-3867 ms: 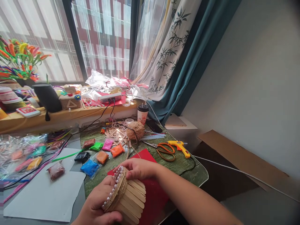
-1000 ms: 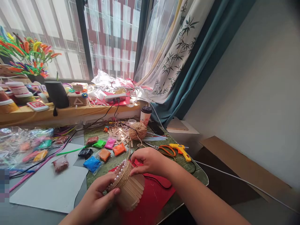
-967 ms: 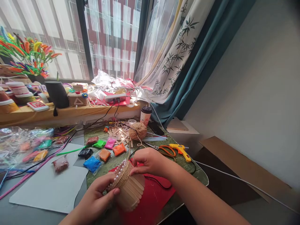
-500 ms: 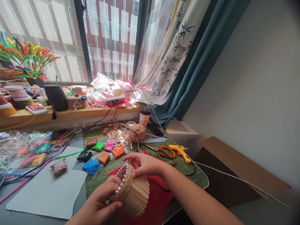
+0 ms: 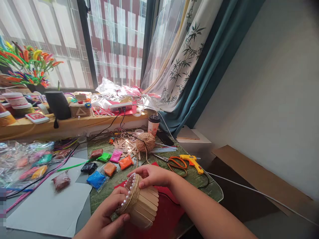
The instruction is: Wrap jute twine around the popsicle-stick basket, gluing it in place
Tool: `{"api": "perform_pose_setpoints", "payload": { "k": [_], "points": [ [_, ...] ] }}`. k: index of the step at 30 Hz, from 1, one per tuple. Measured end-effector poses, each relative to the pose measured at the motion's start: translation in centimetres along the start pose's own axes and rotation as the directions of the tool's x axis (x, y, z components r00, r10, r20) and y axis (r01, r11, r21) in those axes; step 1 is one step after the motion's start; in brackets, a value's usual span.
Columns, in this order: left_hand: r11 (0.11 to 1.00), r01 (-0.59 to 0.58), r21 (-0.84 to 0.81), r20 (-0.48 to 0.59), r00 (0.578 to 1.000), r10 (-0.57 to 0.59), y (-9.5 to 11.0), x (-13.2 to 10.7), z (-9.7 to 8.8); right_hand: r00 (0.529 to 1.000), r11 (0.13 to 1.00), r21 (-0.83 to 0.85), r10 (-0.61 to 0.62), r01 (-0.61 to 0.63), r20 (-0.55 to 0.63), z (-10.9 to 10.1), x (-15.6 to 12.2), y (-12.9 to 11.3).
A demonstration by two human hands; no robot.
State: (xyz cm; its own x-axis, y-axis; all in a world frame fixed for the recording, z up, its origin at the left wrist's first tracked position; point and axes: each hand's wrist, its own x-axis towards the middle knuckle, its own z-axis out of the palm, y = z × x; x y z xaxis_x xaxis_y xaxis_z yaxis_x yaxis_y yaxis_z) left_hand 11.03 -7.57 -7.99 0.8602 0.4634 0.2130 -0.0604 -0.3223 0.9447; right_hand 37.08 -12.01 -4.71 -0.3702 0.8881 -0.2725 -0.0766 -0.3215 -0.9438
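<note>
Tilted between my hands is a small craft-stick basket (image 5: 143,207), its wall made of upright wooden sticks with rounded ends. Twine wraps round it near one end, and a row of white pearl beads lines that rim. My left hand (image 5: 109,210) grips the beaded side, fingers inside the opening and thumb outside. On the far side of the rim, my right hand (image 5: 151,176) is closed with the thumb on the twine; some of its fingertips are hidden. Beneath the basket lies a red sheet (image 5: 169,212) on the green tabletop.
Several packets of coloured clay, such as a blue one (image 5: 97,179), lie left of centre. Beyond my right hand are orange-handled scissors (image 5: 177,166) and a yellow glue gun (image 5: 191,162). Farther back stand a twine ball (image 5: 145,142) and a lidded cup (image 5: 154,125). White board (image 5: 47,212) lies left.
My right hand's fingers have curled down closer onto the beaded rim. The basket and my left hand stay nearly in place, and the view has shifted slightly.
</note>
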Motion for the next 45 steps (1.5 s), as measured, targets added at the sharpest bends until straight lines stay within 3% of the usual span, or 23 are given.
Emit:
{"api": "perform_pose_setpoints", "payload": {
  "k": [3, 7, 10, 15, 22, 26, 33, 42, 45],
  "points": [
    [0.995, 0.086, 0.047, -0.086, 0.993, -0.082, -0.7, -0.1, -0.2, 0.993, 0.987, -0.159, -0.023, 0.005, -0.115, 0.5, 0.1, 0.1],
    [0.983, 0.154, -0.101, -0.098, 0.982, -0.164, -0.3, 0.5, 0.2, 0.964, 0.909, -0.413, -0.06, -0.055, -0.259, 1.7, 0.0, -0.4],
    [0.964, 0.194, -0.181, -0.052, 0.977, -0.206, 0.7, 0.9, 0.7, 0.963, 0.852, -0.52, -0.088, -0.06, -0.256, 2.6, -0.4, -1.4],
    [0.944, 0.206, -0.259, -0.095, 0.967, -0.237, 0.9, 0.8, 0.9, 0.968, 0.76, -0.649, -0.127, -0.046, -0.217, 3.9, -0.8, -3.0],
    [0.917, 0.25, -0.312, -0.131, 0.944, -0.302, 0.3, 1.0, 0.9, 0.952, 0.627, -0.774, -0.18, -0.082, -0.246, 5.8, -0.8, -3.6],
    [0.908, 0.276, -0.315, -0.13, 0.935, -0.33, 0.0, 1.0, 0.9, 0.951, 0.601, -0.797, -0.205, -0.064, -0.231, 6.0, -1.1, -3.7],
    [0.764, 0.34, -0.548, -0.071, 0.891, -0.448, 0.6, 1.2, 1.2, 0.94, 0.496, -0.863, -0.241, -0.095, -0.242, 7.3, -0.9, -3.7],
    [0.749, 0.42, -0.513, -0.156, 0.812, -0.562, 1.7, 1.8, 1.0, 0.935, 0.384, -0.911, -0.242, -0.154, -0.26, 8.3, -0.3, -3.2],
    [0.767, 0.432, -0.474, -0.153, 0.818, -0.555, 1.9, 2.0, 1.0, 0.946, 0.368, -0.923, -0.244, -0.114, -0.214, 8.1, -0.1, -3.3]
  ]
}}
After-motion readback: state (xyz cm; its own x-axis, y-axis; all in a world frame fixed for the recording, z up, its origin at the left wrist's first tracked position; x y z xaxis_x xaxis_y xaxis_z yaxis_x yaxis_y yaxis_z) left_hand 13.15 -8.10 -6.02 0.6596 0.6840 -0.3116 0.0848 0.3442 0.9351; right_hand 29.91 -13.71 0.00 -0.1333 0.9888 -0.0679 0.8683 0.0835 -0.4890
